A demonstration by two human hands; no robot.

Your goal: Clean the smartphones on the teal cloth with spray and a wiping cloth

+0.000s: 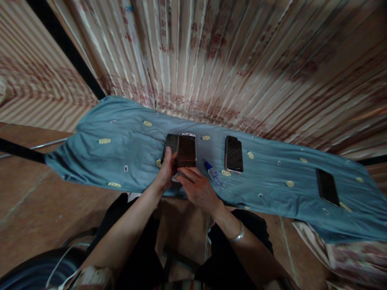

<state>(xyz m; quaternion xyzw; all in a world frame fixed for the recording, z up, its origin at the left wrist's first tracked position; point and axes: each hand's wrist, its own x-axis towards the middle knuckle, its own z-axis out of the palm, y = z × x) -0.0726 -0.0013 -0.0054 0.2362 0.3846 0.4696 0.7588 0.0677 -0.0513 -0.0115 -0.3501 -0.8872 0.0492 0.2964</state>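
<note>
Head view showed both hands meeting over a phone w/ a white bezel [187,150], held just above the blue cloth [121,153]. Left hand [167,172] was curled round the phone's lower left edge, thumb up along the side. Right hand [198,188] was half closed at the bottom edge, fingertips [184,172] pinching near a small pale bit there; couldn't tell what that bit was. A second dark phone [171,143] lay right behind/beside the held one, touching or nearly so.

Risks, as I judged them: grip was at one end only, so the top end could tip & knock the dark phone next to it. A small bottle w/ blue cap [214,174] lay on its side just beside the right hand; a wrist swing rightward could roll it toward the cloth's near edge, which was close. Cloth looked loose & wrinkled, so dragging a forearm could pull everything along w/ it.

Room: the near edge of the cloth ran right under the wrists, so little margin toward the body. Another phone [234,154] lay near on the right, a fourth [327,187] well apart, far right. Left part of the cloth was open; striped curtain [229,60] closed off the back.
</note>
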